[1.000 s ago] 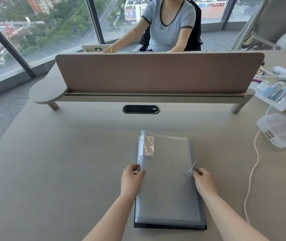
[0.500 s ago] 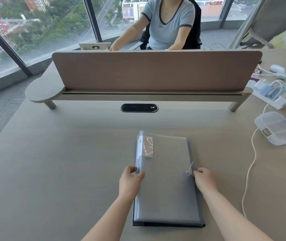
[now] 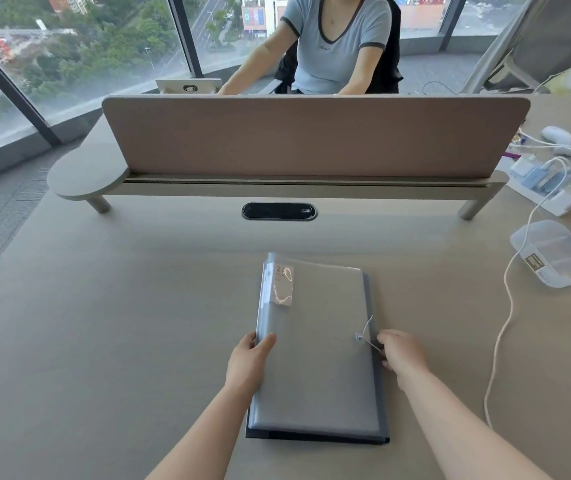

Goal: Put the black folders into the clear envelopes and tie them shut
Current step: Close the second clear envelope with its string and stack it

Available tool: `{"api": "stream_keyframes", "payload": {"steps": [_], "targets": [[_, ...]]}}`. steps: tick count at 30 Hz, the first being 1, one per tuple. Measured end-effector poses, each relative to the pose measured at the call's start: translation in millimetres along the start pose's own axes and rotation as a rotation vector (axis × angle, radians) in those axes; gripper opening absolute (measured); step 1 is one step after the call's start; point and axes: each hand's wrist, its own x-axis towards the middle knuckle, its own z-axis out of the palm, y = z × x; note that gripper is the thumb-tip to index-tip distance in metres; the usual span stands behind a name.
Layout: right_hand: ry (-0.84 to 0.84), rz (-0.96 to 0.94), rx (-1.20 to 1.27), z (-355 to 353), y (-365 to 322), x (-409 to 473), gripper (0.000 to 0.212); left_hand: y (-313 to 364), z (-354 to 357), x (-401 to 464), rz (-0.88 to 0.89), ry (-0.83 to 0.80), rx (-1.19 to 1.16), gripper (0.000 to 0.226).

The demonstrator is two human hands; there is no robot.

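Observation:
A clear envelope (image 3: pixel 315 348) lies flat on the desk before me, on top of a stack whose dark edges, a black folder (image 3: pixel 315 437), show at the bottom and right. A round button (image 3: pixel 359 338) with a thin white string (image 3: pixel 369 327) sits near the envelope's right edge. My left hand (image 3: pixel 247 363) grips the envelope's left edge, thumb on top. My right hand (image 3: pixel 403 355) pinches the string end just right of the button. A shiny label (image 3: pixel 282 284) is at the top left corner.
A pink divider screen (image 3: pixel 312 136) on a raised shelf crosses the desk ahead; a person sits behind it. A cable grommet (image 3: pixel 279 212) lies under it. At the right are a clear plastic box (image 3: pixel 554 256), white cables (image 3: pixel 506 306) and chargers (image 3: pixel 540 181).
My right hand has pulled the string taut to the right of the button. The left hand stays on the envelope's left edge. The camera has tipped slightly.

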Motion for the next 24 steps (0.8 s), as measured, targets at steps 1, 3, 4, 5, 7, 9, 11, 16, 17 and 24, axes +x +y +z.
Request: {"api": "stream_keyframes", "payload": {"steps": [1, 3, 4, 5, 7, 9, 11, 16, 17, 24], "targets": [[-0.023, 0.001, 0.011, 5.2, -2.3, -0.5, 0.024, 0.4, -4.9, 3.8, 0.002, 0.007, 0.005, 0.038], [-0.063, 0.000, 0.028, 15.0, -8.7, -2.9, 0.012, 2.6, -13.8, 10.3, -0.003, 0.018, 0.019, 0.043], [-0.081, -0.008, 0.042, 20.2, -11.8, -3.7, 0.015, 3.5, -19.0, 14.2, -0.004, 0.022, 0.019, 0.043], [-0.098, -0.017, 0.058, 24.2, -15.0, -4.8, 0.024, 5.4, -23.5, 16.3, 0.000, 0.028, 0.018, 0.043], [-0.124, -0.037, 0.087, 32.4, -18.4, -3.0, 0.030, 9.3, -31.7, 21.0, 0.008, 0.046, 0.014, 0.049], [-0.144, -0.051, 0.118, 39.7, -23.2, -3.7, 0.028, 13.7, -38.3, 24.0, 0.018, 0.050, 0.015, 0.046], [-0.160, -0.061, 0.140, 45.4, -28.4, -4.8, 0.026, 18.4, -43.1, 25.9, 0.026, 0.056, 0.019, 0.034], [-0.155, -0.067, 0.157, 51.3, -28.9, -0.8, 0.036, 20.1, -47.1, 30.8, 0.031, 0.084, 0.049, 0.034], [-0.144, -0.069, 0.161, 52.1, -28.0, 0.5, 0.041, 18.2, -46.6, 32.2, 0.033, 0.090, 0.053, 0.034], [-0.136, -0.080, 0.161, 52.2, -25.4, 0.0, 0.043, 16.5, -41.4, 30.8, 0.060, 0.122, 0.046, 0.027]]}}
